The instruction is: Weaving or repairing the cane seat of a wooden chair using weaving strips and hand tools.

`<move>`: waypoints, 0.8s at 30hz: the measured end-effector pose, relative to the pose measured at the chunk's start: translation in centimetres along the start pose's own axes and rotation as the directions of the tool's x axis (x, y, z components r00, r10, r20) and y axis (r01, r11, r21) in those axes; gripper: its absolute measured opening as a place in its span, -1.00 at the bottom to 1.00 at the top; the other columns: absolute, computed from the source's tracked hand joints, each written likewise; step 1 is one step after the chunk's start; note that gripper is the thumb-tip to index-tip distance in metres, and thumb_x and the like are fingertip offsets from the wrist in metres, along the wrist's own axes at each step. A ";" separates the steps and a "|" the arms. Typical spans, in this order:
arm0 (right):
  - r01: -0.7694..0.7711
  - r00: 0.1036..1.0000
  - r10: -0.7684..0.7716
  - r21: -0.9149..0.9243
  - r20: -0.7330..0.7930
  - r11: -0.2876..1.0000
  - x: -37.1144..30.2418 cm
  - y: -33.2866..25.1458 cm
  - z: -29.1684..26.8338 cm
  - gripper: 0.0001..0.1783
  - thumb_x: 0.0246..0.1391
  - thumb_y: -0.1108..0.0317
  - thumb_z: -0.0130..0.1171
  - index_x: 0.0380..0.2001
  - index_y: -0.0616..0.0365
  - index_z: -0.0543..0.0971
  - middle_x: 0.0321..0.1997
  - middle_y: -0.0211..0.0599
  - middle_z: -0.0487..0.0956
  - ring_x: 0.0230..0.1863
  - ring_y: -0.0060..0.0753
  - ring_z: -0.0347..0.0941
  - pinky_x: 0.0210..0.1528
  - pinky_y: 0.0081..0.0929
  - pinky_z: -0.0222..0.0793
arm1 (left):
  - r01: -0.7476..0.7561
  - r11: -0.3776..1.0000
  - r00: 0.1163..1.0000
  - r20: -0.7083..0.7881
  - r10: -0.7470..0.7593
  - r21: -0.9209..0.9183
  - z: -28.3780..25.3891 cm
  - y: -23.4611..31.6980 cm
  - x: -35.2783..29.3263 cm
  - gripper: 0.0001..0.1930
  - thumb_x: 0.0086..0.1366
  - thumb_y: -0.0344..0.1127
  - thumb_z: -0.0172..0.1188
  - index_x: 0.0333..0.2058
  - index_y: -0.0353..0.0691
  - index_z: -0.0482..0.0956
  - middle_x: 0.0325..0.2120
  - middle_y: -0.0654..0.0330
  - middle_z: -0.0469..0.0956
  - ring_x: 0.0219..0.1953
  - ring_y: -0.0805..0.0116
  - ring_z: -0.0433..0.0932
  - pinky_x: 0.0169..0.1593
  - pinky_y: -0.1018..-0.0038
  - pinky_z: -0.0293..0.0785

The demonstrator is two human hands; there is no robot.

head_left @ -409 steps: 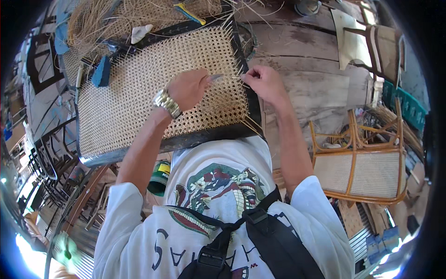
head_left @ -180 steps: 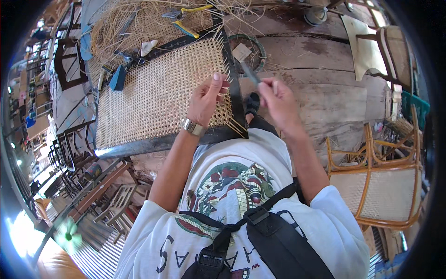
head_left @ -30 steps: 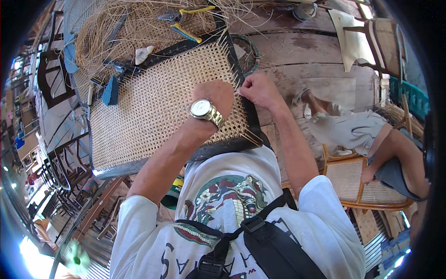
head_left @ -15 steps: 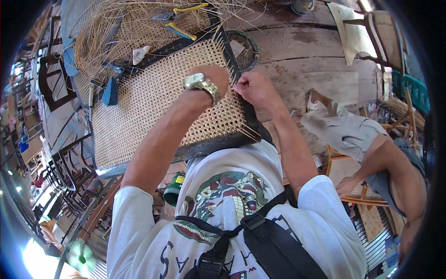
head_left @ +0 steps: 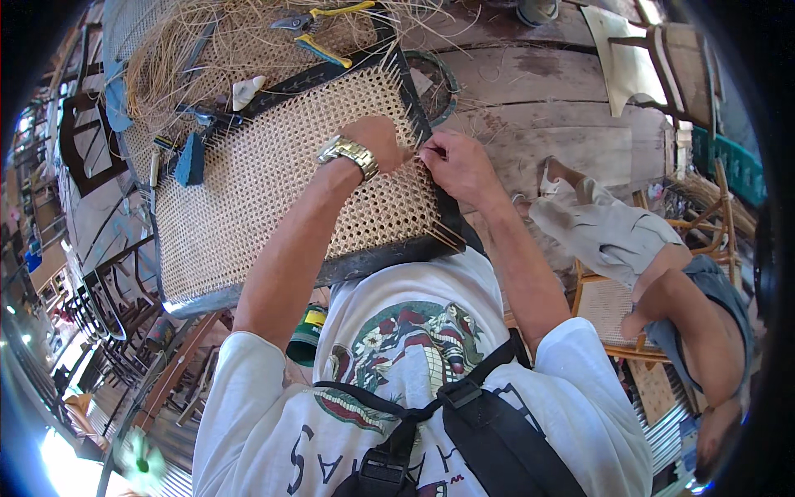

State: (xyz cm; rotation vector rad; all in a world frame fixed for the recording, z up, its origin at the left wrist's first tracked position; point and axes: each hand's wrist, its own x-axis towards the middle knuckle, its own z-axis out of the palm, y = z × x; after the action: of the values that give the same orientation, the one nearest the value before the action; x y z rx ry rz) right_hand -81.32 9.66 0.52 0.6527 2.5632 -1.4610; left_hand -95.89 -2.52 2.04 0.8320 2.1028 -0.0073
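A woven cane panel (head_left: pixel 265 190) in a black frame (head_left: pixel 356 262) lies just beyond a worker's white shirt (head_left: pixel 472 294). At the panel's right edge, the right hand (head_left: pixel 460 166) pinches its grip tight, any strand inside too small to tell; the left hand (head_left: pixel 377 139) bends over the weave, its grip hidden. Yellow-handled pruners (head_left: pixel 323 52) rest beyond the panel; right of it, another person (head_left: pixel 613 236) leans.

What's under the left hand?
Woven cane panel, visible around the left hand. The weave directly beneath the hand and forearm is covered, so its condition there can't be seen.
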 end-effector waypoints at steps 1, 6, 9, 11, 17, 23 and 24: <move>-0.003 1.000 0.003 -0.002 0.001 1.000 -0.1 -0.2 -0.1 -0.83 0.08 0.33 0.20 -0.35 0.22 0.64 -0.29 0.00 0.61 -0.20 0.06 0.56 -0.13 -0.18 0.46 | -0.041 0.999 0.999 0.008 0.041 0.009 0.2 -0.4 0.1 -0.62 0.22 0.06 0.22 -0.35 -0.17 0.72 -0.36 -0.05 0.68 -0.28 -0.03 0.67 -0.15 0.13 0.56; -0.155 0.987 0.153 0.063 0.039 0.986 -1.7 -0.3 -3.2 -0.81 0.10 0.32 0.20 -0.33 0.23 0.66 -0.29 0.00 0.62 -0.23 -0.06 0.60 -0.16 -0.26 0.47 | 0.055 0.994 0.972 -0.231 -0.032 0.095 -1.6 -5.6 0.0 -0.64 0.19 0.05 0.30 -0.35 -0.15 0.68 -0.43 0.04 0.65 -0.33 0.07 0.64 -0.21 0.15 0.55; -0.285 0.952 0.292 -0.081 0.089 0.955 -1.4 -0.6 -4.3 -0.75 0.16 0.25 0.20 -0.21 0.19 0.65 -0.24 -0.03 0.63 -0.23 -0.13 0.60 -0.14 -0.31 0.48 | -0.125 0.978 0.882 -0.432 0.186 0.166 -6.5 -10.4 -2.3 -0.63 0.21 0.04 0.34 -0.42 -0.20 0.64 -0.57 0.15 0.61 -0.52 0.29 0.58 -0.39 0.27 0.47; 0.088 0.974 -0.062 0.115 -0.216 0.989 0.3 -2.2 -2.8 -0.70 0.24 0.19 0.18 -0.11 0.17 0.63 -0.19 -0.19 0.67 -0.23 -0.26 0.60 -0.11 -0.34 0.49 | -0.288 0.953 0.872 -0.386 0.302 0.095 -9.8 -8.4 -3.7 -0.63 0.21 0.03 0.36 -0.43 -0.21 0.62 -0.61 0.22 0.57 -0.57 0.41 0.51 -0.46 0.37 0.40; -0.076 0.987 -0.082 0.848 0.140 0.524 3.1 -4.2 -0.9 -0.78 0.28 0.31 0.20 -0.10 0.20 0.62 -0.24 -0.49 0.63 -0.25 -0.61 0.53 -0.12 -0.57 0.47 | -0.425 0.862 0.873 -0.376 0.310 -0.276 -9.6 -4.6 -4.6 -0.62 0.20 0.00 0.40 -0.46 -0.24 0.62 -0.65 0.27 0.53 -0.61 0.54 0.44 -0.51 0.52 0.33; -0.100 0.993 0.049 0.516 0.111 0.851 2.4 -2.4 -2.5 -0.83 0.28 0.34 0.19 -0.17 0.22 0.60 -0.37 -0.45 0.59 -0.31 -0.62 0.52 -0.17 -0.60 0.50 | -0.278 0.833 0.955 -0.234 0.185 -0.479 -2.7 -7.4 -3.8 -0.62 0.27 0.00 0.31 -0.40 -0.27 0.62 -0.59 0.22 0.61 -0.58 0.48 0.53 -0.46 0.45 0.44; -0.101 0.992 0.048 0.515 0.115 0.852 2.2 -2.2 -2.8 -0.83 0.28 0.34 0.19 -0.17 0.22 0.60 -0.37 -0.45 0.59 -0.31 -0.62 0.52 -0.17 -0.60 0.50 | -0.178 0.825 0.981 -0.163 0.106 -0.536 -1.8 -7.6 -4.5 -0.66 0.33 -0.05 0.27 -0.36 -0.26 0.59 -0.57 0.25 0.61 -0.56 0.55 0.52 -0.48 0.53 0.43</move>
State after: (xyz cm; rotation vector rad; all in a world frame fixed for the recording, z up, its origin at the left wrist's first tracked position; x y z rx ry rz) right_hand -83.95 11.71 3.08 0.7041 2.0357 -2.1208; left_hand -99.57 -10.38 4.33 0.6385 1.9913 0.7189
